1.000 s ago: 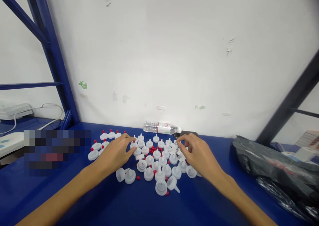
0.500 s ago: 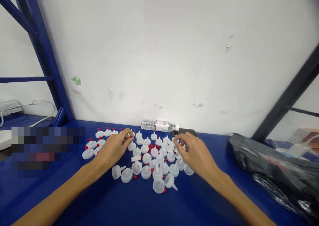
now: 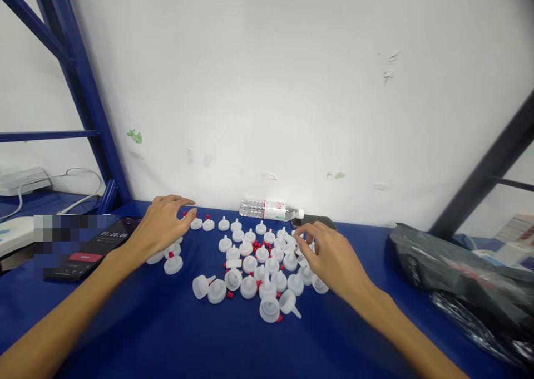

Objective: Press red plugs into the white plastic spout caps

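Note:
My left hand (image 3: 164,223) hovers over the left group of white plastic spout caps, its fingers and thumb apart and nothing between them. Below it stands a white spout cap (image 3: 173,265) with a small red tip; several similar ones are partly hidden by the hand. My right hand (image 3: 327,251) rests at the right edge of a larger cluster of spout caps (image 3: 249,264) without red tips. Its thumb and index finger are pinched close together; what they hold, if anything, is hidden. Small loose red tips (image 3: 261,246) lie among the cluster.
A clear water bottle (image 3: 271,210) lies on the blue table (image 3: 200,340) against the wall, beside a dark phone (image 3: 317,221). At left lies a phone with a timer (image 3: 89,251). A grey plastic bag (image 3: 450,267) fills the right side.
My left hand has moved left from the cluster's edge and its fingers have spread. A red-tipped spout cap now stands at the front of the left group. My right hand has barely moved.

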Motion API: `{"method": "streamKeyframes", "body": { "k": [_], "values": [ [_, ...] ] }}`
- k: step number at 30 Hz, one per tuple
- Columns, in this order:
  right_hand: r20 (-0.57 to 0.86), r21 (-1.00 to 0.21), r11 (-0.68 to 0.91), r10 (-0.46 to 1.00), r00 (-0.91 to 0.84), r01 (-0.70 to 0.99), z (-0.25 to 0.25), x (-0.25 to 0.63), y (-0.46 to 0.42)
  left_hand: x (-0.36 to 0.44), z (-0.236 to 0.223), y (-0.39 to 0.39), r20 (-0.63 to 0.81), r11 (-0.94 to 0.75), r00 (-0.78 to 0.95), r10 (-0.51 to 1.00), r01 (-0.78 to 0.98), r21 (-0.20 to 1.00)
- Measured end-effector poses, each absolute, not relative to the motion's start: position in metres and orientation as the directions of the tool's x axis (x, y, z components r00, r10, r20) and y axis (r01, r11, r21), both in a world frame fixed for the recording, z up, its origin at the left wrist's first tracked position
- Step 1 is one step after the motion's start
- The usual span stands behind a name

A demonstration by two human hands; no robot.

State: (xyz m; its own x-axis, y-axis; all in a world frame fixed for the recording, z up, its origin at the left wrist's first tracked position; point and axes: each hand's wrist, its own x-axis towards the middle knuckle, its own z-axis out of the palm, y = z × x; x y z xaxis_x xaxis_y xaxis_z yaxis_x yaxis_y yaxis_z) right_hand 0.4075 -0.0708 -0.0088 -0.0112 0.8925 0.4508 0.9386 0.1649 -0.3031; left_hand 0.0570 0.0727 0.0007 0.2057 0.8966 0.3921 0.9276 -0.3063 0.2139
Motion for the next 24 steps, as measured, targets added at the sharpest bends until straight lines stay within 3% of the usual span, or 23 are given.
{"method": "streamKeyframes", "body": {
  "k": [4, 12, 24],
  "values": [
    [0.449, -0.288, 0.161, 0.893, -0.015, 0.944, -0.01, 0.407, -0.07, 0.04, -0.01, 0.108, 0.247, -0.244, 0.202, 0.948, 0.958, 0.154],
    [0.459, -0.272, 0.174, 0.888, -0.031, 0.946, -0.015, 0.408, -0.068, 0.033, -0.026, 0.127, 0.066, -0.359, 0.353, 0.933, 0.924, 0.134],
    [0.431, -0.284, 0.16, 0.902, -0.023, 0.945, -0.014, 0.405, -0.068, 0.043, -0.021, 0.106, 0.273, -0.436, 0.366, 0.89, 0.859, 0.269]
  ]
}}
